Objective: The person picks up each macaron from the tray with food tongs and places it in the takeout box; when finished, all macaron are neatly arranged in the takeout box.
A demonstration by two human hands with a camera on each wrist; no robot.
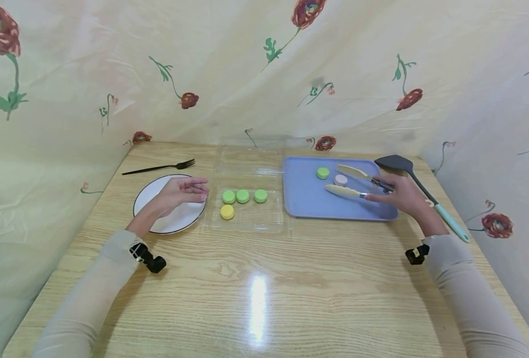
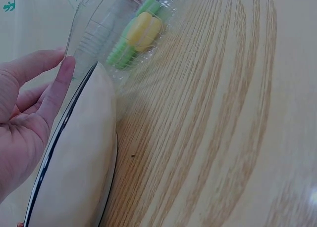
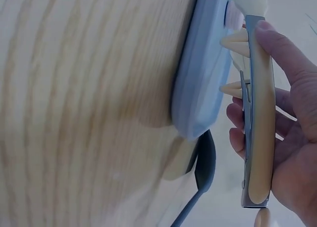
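My right hand (image 1: 396, 191) grips a pair of tongs (image 3: 261, 113) with cream tips and metal handles, low over a blue tray (image 1: 305, 199). The tongs' jaws stand apart on either side of a pale pink macaron (image 1: 340, 180); whether they touch it I cannot tell. A green macaron (image 1: 322, 173) lies on the tray to its left. My left hand (image 1: 179, 193) hovers above a white plate (image 1: 157, 191), fingers fairly straight, tips at the left edge of a clear plastic container (image 1: 255, 216). Inside sit three green macarons (image 1: 242, 196) and a yellow macaron (image 1: 226, 212).
Behind the plate lies a black fork (image 1: 161, 168). A dark spatula (image 1: 396, 163) with a mint handle extends along the tray's right side. The container's clear lid (image 1: 251, 158) stands folded back. A flowered cloth (image 1: 228, 64) hangs behind the wooden table (image 1: 318, 293).
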